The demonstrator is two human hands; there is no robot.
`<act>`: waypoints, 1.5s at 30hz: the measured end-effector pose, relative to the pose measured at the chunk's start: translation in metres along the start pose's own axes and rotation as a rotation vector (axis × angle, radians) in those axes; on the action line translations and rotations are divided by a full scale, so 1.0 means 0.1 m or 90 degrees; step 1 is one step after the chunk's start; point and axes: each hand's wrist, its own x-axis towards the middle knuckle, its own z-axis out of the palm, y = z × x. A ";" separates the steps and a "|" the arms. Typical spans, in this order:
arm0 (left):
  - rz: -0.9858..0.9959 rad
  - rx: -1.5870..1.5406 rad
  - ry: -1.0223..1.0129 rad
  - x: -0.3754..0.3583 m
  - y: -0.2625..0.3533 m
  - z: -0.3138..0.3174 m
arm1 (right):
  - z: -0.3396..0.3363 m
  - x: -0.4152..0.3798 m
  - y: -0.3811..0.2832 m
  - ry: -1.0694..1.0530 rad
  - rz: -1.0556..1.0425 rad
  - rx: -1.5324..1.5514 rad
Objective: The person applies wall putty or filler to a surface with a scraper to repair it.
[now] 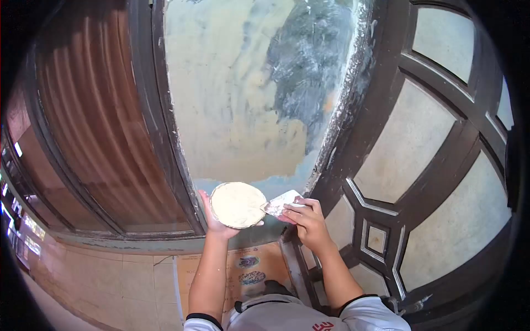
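Observation:
In my left hand (222, 229) rests a round bowl of cream-coloured paste (238, 204), held from below and from its left side. My right hand (308, 222) grips a putty knife (284, 204) whose blade is smeared with white paste. The blade's tip touches or nearly touches the bowl's right edge. Behind both hands stands a wall panel (232, 127), partly coated in beige paste, with a darker grey-blue patch at its upper right.
A dark wooden frame (157, 110) and a brown curtain (88, 105) behind glass are on the left. A dark panelled door (381, 165) with pale insets stands on the right. Printed cardboard (232, 276) lies on the tiled floor (121, 281) below me.

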 end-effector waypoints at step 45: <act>-0.039 0.019 0.042 -0.22 -0.09 -0.27 | -0.19 -0.27 -0.26 -0.027 -0.059 -0.045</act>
